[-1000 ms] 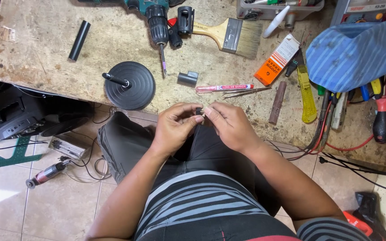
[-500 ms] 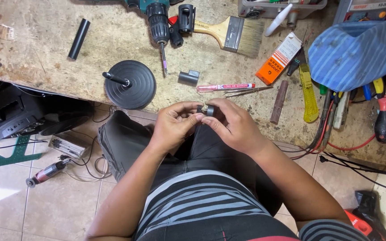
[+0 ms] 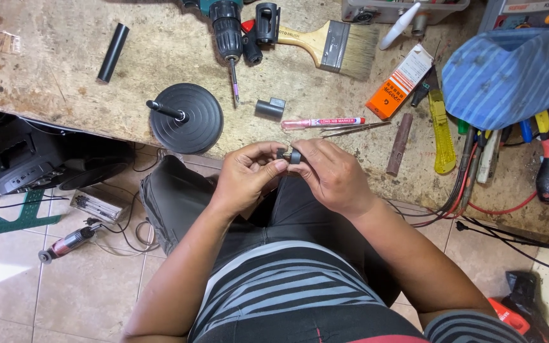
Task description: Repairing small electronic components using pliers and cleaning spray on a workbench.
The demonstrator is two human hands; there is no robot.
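Below workbench (image 3: 65,76) — small black part (image 3: 292,156) between both hands.

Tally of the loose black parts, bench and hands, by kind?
Small black part, held in left hand and right hand: 1
Black tube: 1
Black round base with post: 1
Small dark bracket: 1
Total: 4

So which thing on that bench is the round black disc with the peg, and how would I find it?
Start at the worn workbench and follow its near edge leftward from the person's left hand. There lies the round black disc, ribbed in rings, with a short black peg lying across it. Nothing else on the bench is flat and circular; the black tube nearby is a plain cylinder.
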